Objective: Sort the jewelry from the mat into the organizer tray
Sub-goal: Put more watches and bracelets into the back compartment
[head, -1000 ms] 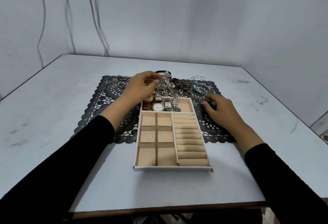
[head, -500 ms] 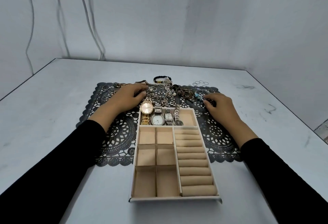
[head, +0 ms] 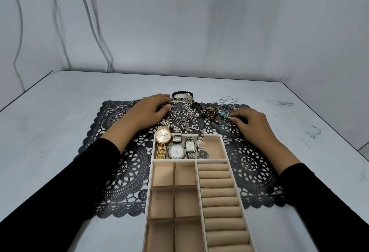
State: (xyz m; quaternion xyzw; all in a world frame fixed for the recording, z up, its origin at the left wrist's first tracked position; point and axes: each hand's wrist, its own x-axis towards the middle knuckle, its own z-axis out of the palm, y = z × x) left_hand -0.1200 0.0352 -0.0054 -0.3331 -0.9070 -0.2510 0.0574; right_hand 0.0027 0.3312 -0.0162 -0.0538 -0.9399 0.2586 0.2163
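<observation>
Left hand [head: 148, 113] and right hand [head: 252, 122] curl, grips unclear, over tangled silver chains [head: 180, 116]; one tug could drag neighbours along.

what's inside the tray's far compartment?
Four watches side by side: a gold watch at left, then three silver watches. The right end shows bare lining. Whatever lies under them is covered.

L hand [head: 147, 112] lies flat on the jewelry pile [head: 189, 112] at far side of black lace mat [head: 127, 171]. R hand [head: 249, 124] has curled fingers, tips beside blue bead bracelet [head: 222, 114]; can't tell if it's pinching anything. Organizer tray [head: 225, 152] sits mid-mat on grey table [head: 60, 112], w/ 4 watches [head: 179, 148] side by side in its far compartment.
</observation>
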